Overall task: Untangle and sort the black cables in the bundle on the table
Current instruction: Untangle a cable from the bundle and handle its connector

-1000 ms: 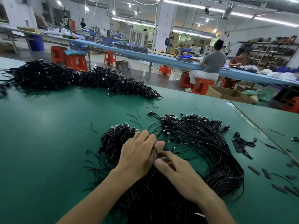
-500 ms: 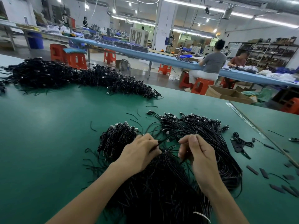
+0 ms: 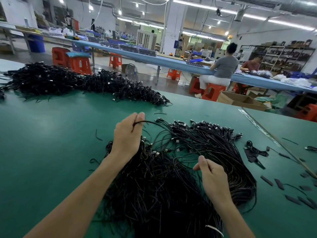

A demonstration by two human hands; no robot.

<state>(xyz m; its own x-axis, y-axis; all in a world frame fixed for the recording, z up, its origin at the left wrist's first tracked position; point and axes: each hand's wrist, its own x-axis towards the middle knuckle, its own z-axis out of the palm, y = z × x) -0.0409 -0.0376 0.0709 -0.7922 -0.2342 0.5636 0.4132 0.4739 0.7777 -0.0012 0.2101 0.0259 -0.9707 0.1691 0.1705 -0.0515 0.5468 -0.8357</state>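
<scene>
Bundle [image 3: 163, 186] of black cables, largely tangled; left hand [image 3: 127, 136] pinches one cable [image 3: 154, 122] raised clear, right hand [image 3: 214, 177] curled, grasp not discernible; sorting judged barely begun

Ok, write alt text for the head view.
A person's left hand pinches one thin black cable raised from a tangled bundle of black cables on a green table; the right hand pinches another strand nearer. A second black cable heap lies behind.
</scene>
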